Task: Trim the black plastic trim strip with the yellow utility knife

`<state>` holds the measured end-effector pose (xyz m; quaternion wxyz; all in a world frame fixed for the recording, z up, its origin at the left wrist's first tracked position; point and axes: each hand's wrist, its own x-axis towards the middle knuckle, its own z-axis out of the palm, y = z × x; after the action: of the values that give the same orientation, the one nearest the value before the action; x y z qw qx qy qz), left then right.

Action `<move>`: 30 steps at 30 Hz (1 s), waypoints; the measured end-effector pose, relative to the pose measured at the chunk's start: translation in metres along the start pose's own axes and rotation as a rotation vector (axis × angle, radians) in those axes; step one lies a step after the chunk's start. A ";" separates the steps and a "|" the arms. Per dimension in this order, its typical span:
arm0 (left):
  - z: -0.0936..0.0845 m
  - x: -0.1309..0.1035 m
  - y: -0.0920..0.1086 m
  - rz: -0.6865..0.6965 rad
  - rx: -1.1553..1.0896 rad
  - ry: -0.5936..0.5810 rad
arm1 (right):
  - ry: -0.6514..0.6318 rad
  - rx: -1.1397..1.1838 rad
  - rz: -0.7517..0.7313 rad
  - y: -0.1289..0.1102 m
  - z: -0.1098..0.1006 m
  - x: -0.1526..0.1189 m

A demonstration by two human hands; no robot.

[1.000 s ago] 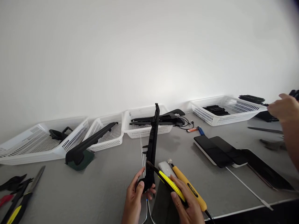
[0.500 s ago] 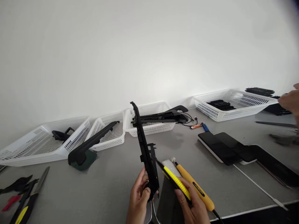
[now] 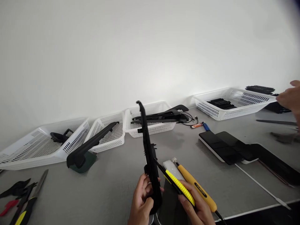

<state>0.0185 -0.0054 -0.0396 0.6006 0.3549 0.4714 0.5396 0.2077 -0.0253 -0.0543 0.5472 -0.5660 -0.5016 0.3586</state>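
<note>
My left hand (image 3: 142, 201) is closed around the lower end of a long black plastic part (image 3: 148, 150), which stands nearly upright with small clips along its edge. My right hand (image 3: 198, 204) grips a yellow and black utility knife (image 3: 179, 184), its dark tip pointing up and left at the part's edge. Whether the blade touches the part I cannot tell. Just beyond the knife lies an orange-yellow corded tool (image 3: 197, 187) beside a pale, glossy flat object (image 3: 173, 168). Behind the part, a dark caliper-like tool (image 3: 154, 151) is mostly hidden.
White baskets (image 3: 105, 144) line the wall, some holding black parts. Another black part (image 3: 93, 140) leans across one rim. Phones (image 3: 217, 147) and a white cable (image 3: 262, 186) lie right. A file (image 3: 42, 184) lies left. Another person's hand (image 3: 289, 97) is at the far right.
The black part has turned about its length, showing a narrower edge, and shifted slightly right. My right hand and the knife have moved slightly right and down.
</note>
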 end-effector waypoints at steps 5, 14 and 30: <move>-0.002 -0.004 -0.007 0.007 0.034 0.025 | 0.036 0.004 0.015 -0.004 -0.003 -0.002; 0.007 -0.011 0.012 -0.036 0.044 -0.042 | -0.049 0.024 0.013 0.016 -0.005 0.008; 0.006 -0.008 -0.004 0.066 -0.068 -0.131 | 0.047 -0.041 -0.118 0.012 0.008 0.005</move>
<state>0.0254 -0.0137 -0.0399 0.6237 0.3840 0.4005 0.5505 0.2033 -0.0175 -0.0663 0.5672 -0.5547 -0.5284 0.3023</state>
